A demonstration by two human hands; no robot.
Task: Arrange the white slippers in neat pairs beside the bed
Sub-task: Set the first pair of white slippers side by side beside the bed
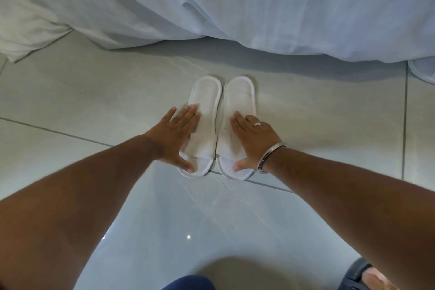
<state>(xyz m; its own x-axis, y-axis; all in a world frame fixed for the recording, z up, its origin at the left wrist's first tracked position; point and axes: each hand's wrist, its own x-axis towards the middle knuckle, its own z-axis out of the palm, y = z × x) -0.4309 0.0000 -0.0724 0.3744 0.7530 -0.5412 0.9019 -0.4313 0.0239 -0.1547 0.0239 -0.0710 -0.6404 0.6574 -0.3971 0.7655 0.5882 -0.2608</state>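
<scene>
A: Two white slippers lie side by side on the pale tiled floor [94, 92], heels toward the far side, open toes pointing near. The left slipper [205, 110] and the right slipper [240, 101] run almost parallel, with only a thin gap between them, just short of the hanging bed sheet [259, 7].

B: And the hands?

A: The left hand [175, 135] lies flat on the left slipper's strap, fingers spread wide, thumb down at the toe opening. The right hand [250, 138] presses the right slipper the same way, fingers loosely together and extended, thumb at the toe. Neither hand closes around anything; both are open palms resting on top. A ring [257, 124] and a metal bangle [270, 156] show on the right side.

B: So this pair looks nearly settled. What could spoil it?

A: I'd judge the floor glossy and the slippers thin and light, so a palm lifting unevenly could drag one askew or push the toes out of line. The right toe already sits slightly nearer than the left, so a careless nudge might widen that offset.

B: Anything else to arrange?

A: At the far right edge, part of another white slipper [422, 70] peeks from under the sheet; whether it has a partner I cannot tell. A dark sandal [357, 274] on the person's foot sits near right, close enough that a shifting step could scuff the pair.
</scene>
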